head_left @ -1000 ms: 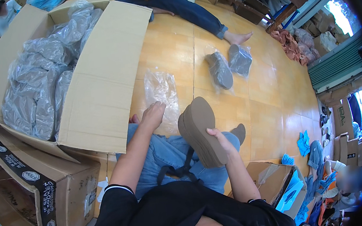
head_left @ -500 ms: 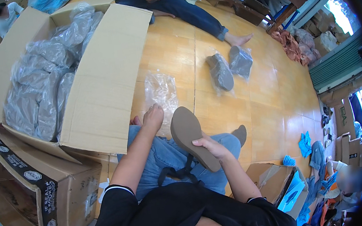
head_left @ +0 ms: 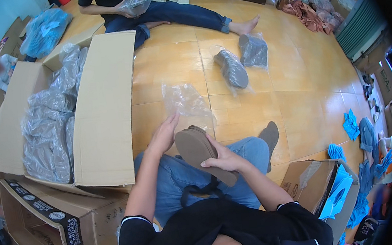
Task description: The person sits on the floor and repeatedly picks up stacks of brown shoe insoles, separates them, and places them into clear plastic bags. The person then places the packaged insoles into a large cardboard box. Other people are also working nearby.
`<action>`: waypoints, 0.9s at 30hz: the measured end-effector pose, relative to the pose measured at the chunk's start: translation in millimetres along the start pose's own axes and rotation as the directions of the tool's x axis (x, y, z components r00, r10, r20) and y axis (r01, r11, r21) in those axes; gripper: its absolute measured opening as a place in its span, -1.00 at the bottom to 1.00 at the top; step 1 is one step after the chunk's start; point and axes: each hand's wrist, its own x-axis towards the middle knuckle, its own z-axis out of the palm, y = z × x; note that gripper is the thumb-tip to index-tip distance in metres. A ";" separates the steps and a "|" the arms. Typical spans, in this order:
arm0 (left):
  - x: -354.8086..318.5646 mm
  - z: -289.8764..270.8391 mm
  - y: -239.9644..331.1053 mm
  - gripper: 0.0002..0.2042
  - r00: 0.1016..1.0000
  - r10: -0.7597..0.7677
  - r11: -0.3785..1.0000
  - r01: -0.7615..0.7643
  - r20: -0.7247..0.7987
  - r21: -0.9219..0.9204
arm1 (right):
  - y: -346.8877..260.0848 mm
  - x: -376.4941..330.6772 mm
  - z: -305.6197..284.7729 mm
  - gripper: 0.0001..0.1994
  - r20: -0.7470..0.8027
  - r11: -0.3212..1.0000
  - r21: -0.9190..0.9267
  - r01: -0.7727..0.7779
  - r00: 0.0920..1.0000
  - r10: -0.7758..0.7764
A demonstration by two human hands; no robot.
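My right hand point(head_left: 223, 157) grips a pair of brown thick-soled sandals point(head_left: 193, 147) over my lap, one against the other, thumb across the near side. A clear plastic bag point(head_left: 184, 99) lies on the floor just beyond them, its near edge close to the sandals' far end. At that edge is my left hand point(head_left: 163, 135), its fingers long and close together, seemingly pinching the film. The fingertips are partly hard to make out. Farther off on the floor lie two bagged sandals point(head_left: 233, 70) point(head_left: 253, 51). Another brown sole point(head_left: 270, 137) shows beside my right knee.
An open carton point(head_left: 103, 115) full of bagged sandals stands at my left, above another open carton point(head_left: 90, 225). A carton with blue sheets point(head_left: 312, 181) is at my right. Across the floor a seated person point(head_left: 172, 14) holds a bagged item. Blue cloth point(head_left: 350, 122) lies at right.
My right hand has turned the sandals so both show stacked together. My left hand has straightened from a fist, and the bag has shifted right. The view has swung too.
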 end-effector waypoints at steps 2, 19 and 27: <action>-3.7 2.4 5.1 -0.42 1.000 0.002 1.000 -0.001 0.014 -0.010 | -2.6 -1.5 -7.7 0.11 -0.019 1.000 0.012 -0.015 1.000 0.015; 0.4 5.3 35.6 -0.41 0.997 0.077 0.997 -0.077 0.001 -0.014 | 4.3 5.7 -13.5 0.24 -0.259 0.921 -0.147 -0.361 0.913 0.316; -12.8 21.1 59.3 -0.35 0.962 0.272 0.960 -0.268 0.039 -0.086 | 21.7 28.0 7.0 0.03 -0.328 0.985 0.165 -0.046 0.940 0.099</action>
